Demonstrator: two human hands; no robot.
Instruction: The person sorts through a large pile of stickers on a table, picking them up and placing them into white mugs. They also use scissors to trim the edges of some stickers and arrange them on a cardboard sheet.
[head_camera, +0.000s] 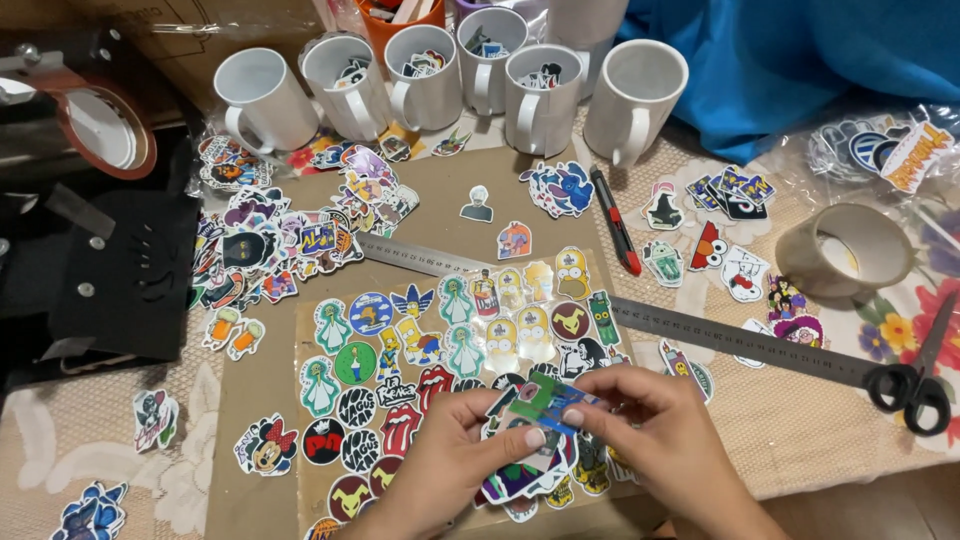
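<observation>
1. While I look down from the head view, my left hand (455, 455) and my right hand (655, 425) meet low over the brown cardboard sheet (440, 195), and together they pinch a small green and blue sticker (545, 402) between thumbs and fingertips; the other fingers are curled in, not spread.
2. That sticker sits above the near edge of the cardboard, over a loose heap of overlapping stickers (530, 470) which my hands partly hide.
3. Just beyond my fingers lie rows of cartoon stickers (450, 330) laid flat under a clear shiny film, so the surface under my hands is crowded.
4. A long steel ruler (700, 330) runs slantwise across the cardboard behind the rows, its right end reaching the black-handled scissors (915, 380) on the woven tablecloth.
5. A red and black craft knife (615, 220) lies beyond the ruler, near a roll of clear packing tape (845, 250) to my right.
6. Another pile of mixed stickers (280, 235) covers the far left of the cardboard, beside a black press machine (90, 240).
7. Six white ceramic mugs (265, 100) stand in a row at the far edge, several holding stickers, with a blue cloth (800, 60) behind them on the right.
</observation>
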